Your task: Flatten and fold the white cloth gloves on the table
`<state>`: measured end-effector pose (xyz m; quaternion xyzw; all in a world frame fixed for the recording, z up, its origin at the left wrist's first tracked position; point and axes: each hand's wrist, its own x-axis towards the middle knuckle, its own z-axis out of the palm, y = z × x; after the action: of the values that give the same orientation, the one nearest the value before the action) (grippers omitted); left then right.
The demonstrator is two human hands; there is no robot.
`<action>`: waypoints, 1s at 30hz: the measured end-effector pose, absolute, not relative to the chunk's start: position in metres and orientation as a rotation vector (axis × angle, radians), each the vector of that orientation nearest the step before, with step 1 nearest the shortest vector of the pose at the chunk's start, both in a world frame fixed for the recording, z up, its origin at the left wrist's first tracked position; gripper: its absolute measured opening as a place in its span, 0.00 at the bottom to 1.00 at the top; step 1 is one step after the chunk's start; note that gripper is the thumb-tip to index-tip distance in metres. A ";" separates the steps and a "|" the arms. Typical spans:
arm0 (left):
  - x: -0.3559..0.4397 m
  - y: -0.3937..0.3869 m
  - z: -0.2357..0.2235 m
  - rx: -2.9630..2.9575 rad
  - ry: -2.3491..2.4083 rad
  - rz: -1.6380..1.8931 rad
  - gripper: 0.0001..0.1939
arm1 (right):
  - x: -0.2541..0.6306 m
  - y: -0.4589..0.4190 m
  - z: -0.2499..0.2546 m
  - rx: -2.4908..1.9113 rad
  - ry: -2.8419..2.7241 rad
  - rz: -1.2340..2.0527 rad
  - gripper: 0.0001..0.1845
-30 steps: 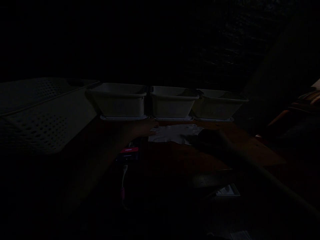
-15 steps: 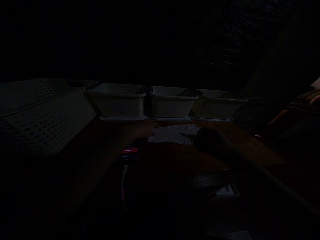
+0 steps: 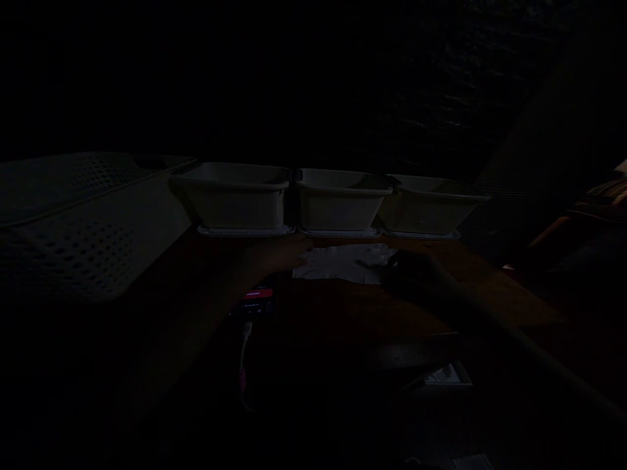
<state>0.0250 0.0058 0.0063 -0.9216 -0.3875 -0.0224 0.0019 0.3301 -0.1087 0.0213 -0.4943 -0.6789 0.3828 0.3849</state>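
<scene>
White cloth (image 3: 340, 262) lay between your left hand (image 3: 288, 251), at its nine o'clock, and right hand (image 3: 411, 271), at three; finger spread indiscernible.

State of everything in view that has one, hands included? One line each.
White cloth: spread out, lightly wrinkled
Left hand: at cloth's left end, grip unclear
Right hand: at cloth's right end, grip unclear
Phone: screen lit
Cable: appears plugged into phone
Left bin: upright, open-topped
Middle bin: same
Right bin: same
Perforated basket: upright, open-topped
Bin and basket contents: can't tell
</scene>
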 end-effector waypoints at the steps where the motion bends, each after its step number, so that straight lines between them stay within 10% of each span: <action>1: 0.025 0.005 0.007 -2.875 -1.235 -0.063 0.22 | 0.330 -0.108 0.020 -1.254 -1.725 0.974 0.20; 30: 0.026 0.005 0.006 -2.869 -1.252 -0.099 0.25 | 0.331 -0.105 0.016 -1.217 -1.875 0.875 0.23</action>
<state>0.0262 0.0048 0.0060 -0.9161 -0.3997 -0.0316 0.0047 0.3313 -0.1053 0.0158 -0.4727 -0.7280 0.3397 0.3621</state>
